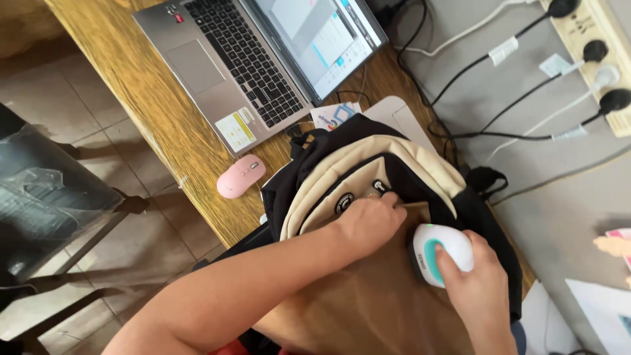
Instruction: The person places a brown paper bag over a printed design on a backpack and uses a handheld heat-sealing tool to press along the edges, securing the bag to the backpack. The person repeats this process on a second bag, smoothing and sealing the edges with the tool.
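Wooden bench (164,118), upper left: laptop (256,59), pink mouse (240,175). Centre: backpack (368,164); left hand (371,220) fingers pinching its front; right hand (476,283) holding white-teal device (440,253). Tiled floor (92,85) left.

1. The head camera looks steeply down from the person's head, close over the backpack (368,171) on the wooden desk (164,112).
2. It faces forward toward the laptop (263,59) and the wall's power strip (591,46).
3. Only this single view exists; floor shows at left.

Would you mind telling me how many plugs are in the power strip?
4: all along the power strip at top right, one at its top, then the second, third and fourth below. More may lie outside the frame.
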